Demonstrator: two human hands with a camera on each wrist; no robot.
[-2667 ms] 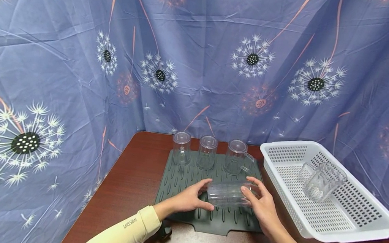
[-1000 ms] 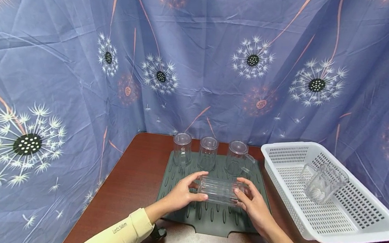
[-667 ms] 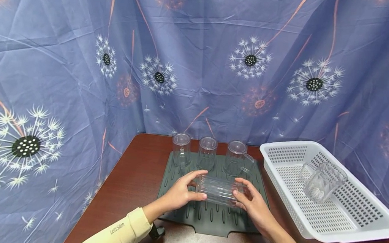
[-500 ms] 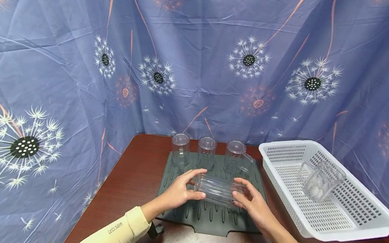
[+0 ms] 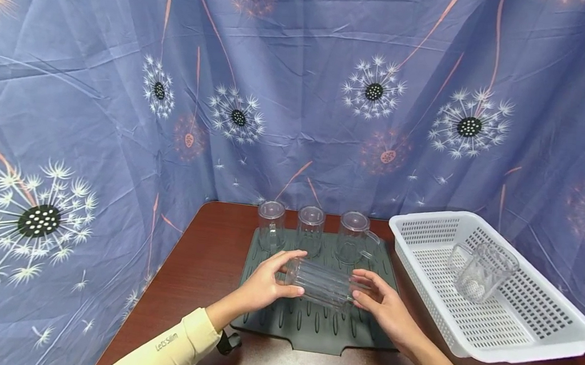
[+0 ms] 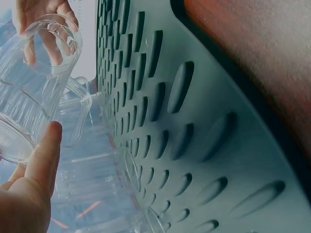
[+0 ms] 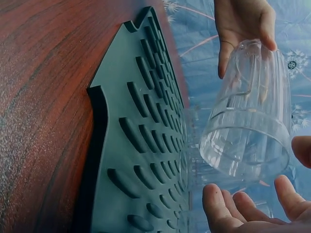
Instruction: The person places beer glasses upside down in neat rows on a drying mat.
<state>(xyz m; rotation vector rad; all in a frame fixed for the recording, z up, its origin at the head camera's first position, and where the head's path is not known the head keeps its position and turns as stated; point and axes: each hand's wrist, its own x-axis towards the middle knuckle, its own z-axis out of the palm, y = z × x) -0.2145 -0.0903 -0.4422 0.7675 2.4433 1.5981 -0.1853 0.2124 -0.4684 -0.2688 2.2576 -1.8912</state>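
Note:
A clear ribbed glass mug (image 5: 319,282) lies on its side above the dark drying mat (image 5: 311,333), its mouth end dipping to the right. My left hand (image 5: 262,286) grips it around the base end, thumb in front. At the mouth end my right hand (image 5: 386,304) stays close, with fingers and thumb spread; the right wrist view shows its fingertips (image 7: 214,191) just off the rim. On the mug's side a handle (image 6: 82,104) shows in the left wrist view. Three mugs, the left (image 5: 271,229), middle (image 5: 310,232) and right (image 5: 352,239), stand upside down along the mat's far edge.
To the right a white perforated basket (image 5: 432,308) holds one tilted patterned glass mug (image 5: 486,272). The brown wooden table (image 5: 177,276) runs under everything. A blue dandelion-print curtain (image 5: 299,91) hangs at the back and sides.
Both hands have shifted left with the mug since the first frame. Its left end has risen and the right end tips down. My right fingers have come off the glass.

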